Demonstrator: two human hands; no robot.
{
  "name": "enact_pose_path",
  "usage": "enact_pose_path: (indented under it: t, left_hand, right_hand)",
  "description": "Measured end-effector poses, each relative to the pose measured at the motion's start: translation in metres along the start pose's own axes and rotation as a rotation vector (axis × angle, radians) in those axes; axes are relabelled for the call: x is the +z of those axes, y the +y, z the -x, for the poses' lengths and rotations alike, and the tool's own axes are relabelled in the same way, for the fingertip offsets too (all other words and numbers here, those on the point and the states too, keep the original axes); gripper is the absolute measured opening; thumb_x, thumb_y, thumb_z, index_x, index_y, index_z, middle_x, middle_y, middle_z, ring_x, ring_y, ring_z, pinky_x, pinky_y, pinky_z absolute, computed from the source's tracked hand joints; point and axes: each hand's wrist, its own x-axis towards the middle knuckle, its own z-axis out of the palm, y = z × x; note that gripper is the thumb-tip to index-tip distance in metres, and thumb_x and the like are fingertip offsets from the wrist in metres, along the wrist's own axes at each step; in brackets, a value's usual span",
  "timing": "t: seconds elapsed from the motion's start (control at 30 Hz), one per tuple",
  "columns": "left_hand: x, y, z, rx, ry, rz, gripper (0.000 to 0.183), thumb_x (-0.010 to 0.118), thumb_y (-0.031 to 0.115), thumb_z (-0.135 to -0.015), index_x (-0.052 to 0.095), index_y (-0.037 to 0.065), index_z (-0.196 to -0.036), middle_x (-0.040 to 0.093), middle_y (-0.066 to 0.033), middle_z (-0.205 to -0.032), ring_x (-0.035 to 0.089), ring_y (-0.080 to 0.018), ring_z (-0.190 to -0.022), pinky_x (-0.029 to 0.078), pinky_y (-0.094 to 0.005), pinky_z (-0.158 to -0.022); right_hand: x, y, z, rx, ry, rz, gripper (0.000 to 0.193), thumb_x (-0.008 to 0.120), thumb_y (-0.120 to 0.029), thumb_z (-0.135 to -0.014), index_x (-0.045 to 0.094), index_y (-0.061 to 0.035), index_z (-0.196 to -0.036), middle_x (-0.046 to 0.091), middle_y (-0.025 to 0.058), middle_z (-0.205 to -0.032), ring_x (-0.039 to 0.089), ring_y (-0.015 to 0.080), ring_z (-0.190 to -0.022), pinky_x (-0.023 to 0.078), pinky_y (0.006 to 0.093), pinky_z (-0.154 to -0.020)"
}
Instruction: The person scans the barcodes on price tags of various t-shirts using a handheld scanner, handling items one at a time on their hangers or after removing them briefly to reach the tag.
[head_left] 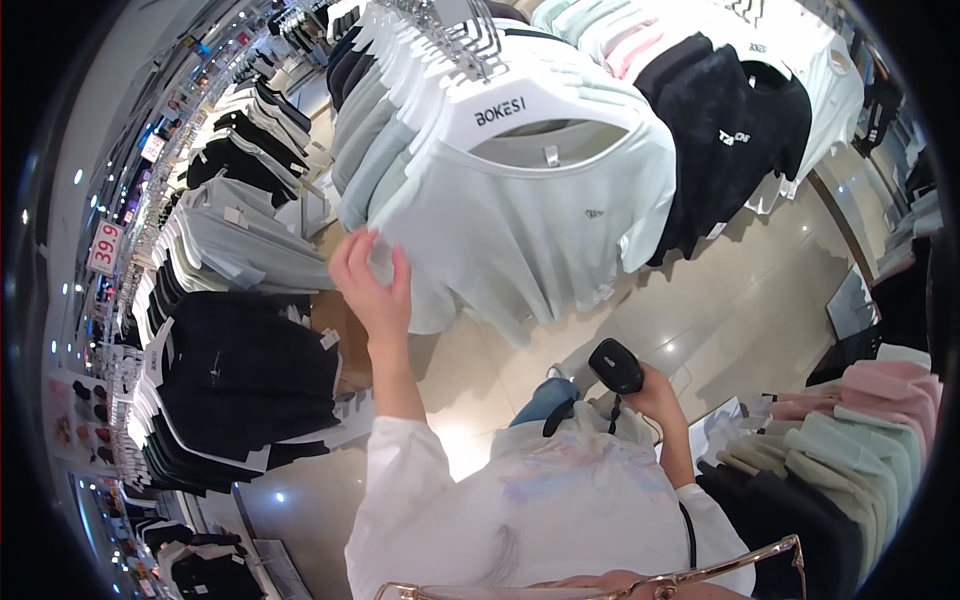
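My left hand [375, 290] is raised at the left sleeve edge of a pale mint T-shirt [500, 225]. Its fingers are curved, with a gap between them and the thumb, and nothing shows in it. That shirt hangs at the front of a rack on a white hanger [540, 105], with a small tag inside the neck. Low on the right, my right hand [655, 397] is wrapped round a black handheld barcode scanner [615, 367]; the fingers are partly hidden behind it. A black T-shirt [735, 140] with a small white print hangs to the right of the mint one.
A side rack at left carries black sweatshirts [245, 370] and grey tops [250, 235], with a price sign [105, 247] above. Folded-looking pink and beige garments [830, 465] hang at lower right. Pale floor tiles [640, 315] lie between the racks.
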Motion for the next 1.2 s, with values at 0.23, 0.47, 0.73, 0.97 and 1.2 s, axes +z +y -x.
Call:
enact_pose_path:
  t: [0.23, 0.47, 0.73, 0.97, 1.2]
  left_hand:
    - [0.043, -0.018, -0.034, 0.178, -0.225, -0.077, 0.036, 0.068, 0.014, -0.073, 0.056, 0.009, -0.106, 0.053, -0.0086, -0.096, 0.051, -0.0281, -0.085, 0.042, -0.0355, -0.076]
    - [0.028, -0.042, 0.017, -0.107, -0.260, 0.031, 0.037, 0.063, 0.015, -0.078, 0.055, 0.006, -0.113, 0.050, -0.0139, -0.105, 0.048, -0.0294, -0.094, 0.041, -0.0351, -0.080]
    - [0.022, 0.000, -0.027, -0.035, -0.439, -0.088, 0.036, 0.066, 0.021, -0.074, 0.054, 0.001, -0.102, 0.058, -0.0118, -0.091, 0.054, -0.0304, -0.082, 0.044, -0.0370, -0.071]
    - [0.055, 0.034, -0.038, -0.135, -0.374, -0.309, 0.031, 0.068, 0.014, -0.070, 0.055, 0.010, -0.097, 0.060, -0.0110, -0.076, 0.059, -0.0296, -0.070, 0.045, -0.0375, -0.058]
    - [0.013, 0.083, -0.047, -0.181, -0.097, -0.590, 0.028, 0.065, 0.005, -0.069, 0.056, 0.011, -0.095, 0.061, -0.0105, -0.079, 0.059, -0.0317, -0.069, 0.047, -0.0361, -0.059]
  right_hand:
    - [0.011, -0.032, -0.052, 0.034, 0.002, 0.061, 0.040, 0.069, -0.012, -0.061, 0.059, -0.0038, -0.098, 0.062, 0.0191, -0.091, 0.059, 0.0360, -0.087, 0.047, 0.0384, -0.073]
    - [0.012, -0.031, -0.083, 0.015, -0.026, 0.128, 0.038, 0.067, -0.010, -0.063, 0.059, -0.0057, -0.100, 0.062, 0.0183, -0.092, 0.058, 0.0367, -0.088, 0.047, 0.0374, -0.073]
    - [-0.029, -0.025, -0.142, -0.018, -0.224, 0.266, 0.033, 0.064, -0.011, -0.064, 0.060, -0.0043, -0.096, 0.061, 0.0199, -0.089, 0.058, 0.0374, -0.086, 0.047, 0.0384, -0.073]
    - [-0.079, 0.011, -0.174, -0.266, -0.457, 0.122, 0.040, 0.068, -0.010, -0.061, 0.060, -0.0042, -0.099, 0.063, 0.0181, -0.091, 0.060, 0.0325, -0.086, 0.046, 0.0356, -0.076]
    - [-0.130, 0.083, -0.202, -0.176, -0.507, 0.042, 0.044, 0.069, -0.010, -0.059, 0.060, -0.0023, -0.102, 0.065, 0.0130, -0.090, 0.056, 0.0256, -0.101, 0.042, 0.0341, -0.090]
